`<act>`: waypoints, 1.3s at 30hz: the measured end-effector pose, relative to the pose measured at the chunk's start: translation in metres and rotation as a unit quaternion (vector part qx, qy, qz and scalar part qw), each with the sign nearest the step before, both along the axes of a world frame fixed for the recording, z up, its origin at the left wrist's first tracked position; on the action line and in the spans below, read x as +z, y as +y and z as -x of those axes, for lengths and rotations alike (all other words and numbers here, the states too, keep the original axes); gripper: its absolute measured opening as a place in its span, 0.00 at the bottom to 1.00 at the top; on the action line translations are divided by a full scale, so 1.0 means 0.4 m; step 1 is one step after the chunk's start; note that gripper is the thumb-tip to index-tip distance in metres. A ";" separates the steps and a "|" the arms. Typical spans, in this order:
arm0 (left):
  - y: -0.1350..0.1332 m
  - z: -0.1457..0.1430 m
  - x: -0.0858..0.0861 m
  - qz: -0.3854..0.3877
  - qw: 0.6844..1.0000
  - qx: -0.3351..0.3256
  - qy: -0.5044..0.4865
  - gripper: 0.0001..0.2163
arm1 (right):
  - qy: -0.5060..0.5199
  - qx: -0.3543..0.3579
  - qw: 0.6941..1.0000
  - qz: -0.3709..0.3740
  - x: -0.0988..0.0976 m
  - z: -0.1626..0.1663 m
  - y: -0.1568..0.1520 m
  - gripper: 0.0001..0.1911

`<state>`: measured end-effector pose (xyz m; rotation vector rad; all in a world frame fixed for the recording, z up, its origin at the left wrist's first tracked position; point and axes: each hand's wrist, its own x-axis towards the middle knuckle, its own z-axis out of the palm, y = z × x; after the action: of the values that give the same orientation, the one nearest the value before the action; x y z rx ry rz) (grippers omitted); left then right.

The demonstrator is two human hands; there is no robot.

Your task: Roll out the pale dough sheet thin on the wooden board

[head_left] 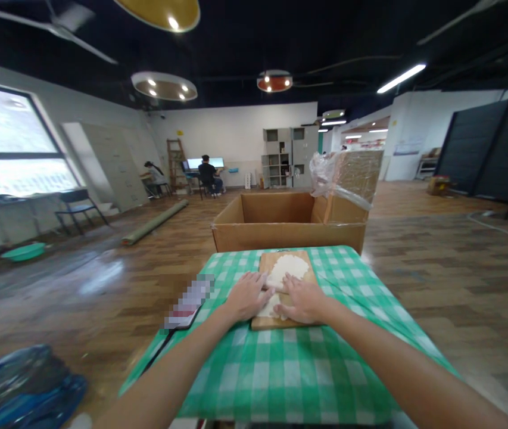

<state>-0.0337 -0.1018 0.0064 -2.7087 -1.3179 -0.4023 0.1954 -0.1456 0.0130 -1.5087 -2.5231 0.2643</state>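
A sheet of pale dough (pixel 293 266) with an uneven edge lies on a wooden cutting board (pixel 263 324), and more of it shows nearer me between my hands. A whitish, roll-like ridge crosses the dough at my fingertips; whether it is folded dough or a floury rod, I cannot tell. My left hand (pixel 245 296) grips the dough from the left, its fingers over the ridge and its thumb on the near side. From the right, my right hand (pixel 302 298) holds it in the same way, fingers bent and thumb towards me. White traces cover the fingers of both hands.
Under the board is a table with a green checked cloth (pixel 325 369). A phone-like slab (pixel 189 304), partly blurred, lies at its left with a cable. Beyond stands a large cardboard box (pixel 289 237). A water bottle (pixel 21 381) is on the floor at left; two people sit farther back.
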 end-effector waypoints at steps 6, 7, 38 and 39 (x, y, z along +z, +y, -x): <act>-0.061 -0.001 0.030 0.007 1.000 0.001 0.024 0.30 | 0.006 -0.006 1.000 -0.006 0.007 0.005 -0.046 0.52; -0.067 -0.001 0.029 0.007 1.000 0.002 0.025 0.30 | 0.005 -0.003 1.000 -0.018 0.006 0.006 -0.054 0.51; -0.238 0.046 0.000 -0.043 0.998 0.010 0.046 0.34 | 0.032 0.003 0.993 -0.111 -0.047 0.021 -0.170 0.47; -0.239 0.046 -0.004 -0.047 0.998 0.013 0.044 0.34 | 0.031 0.007 0.992 -0.118 -0.054 0.023 -0.176 0.47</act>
<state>-0.0523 -0.1976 0.0050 -2.5990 -1.2752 -0.3293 0.1863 -0.2162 -0.0087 -1.3703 -2.4181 0.0119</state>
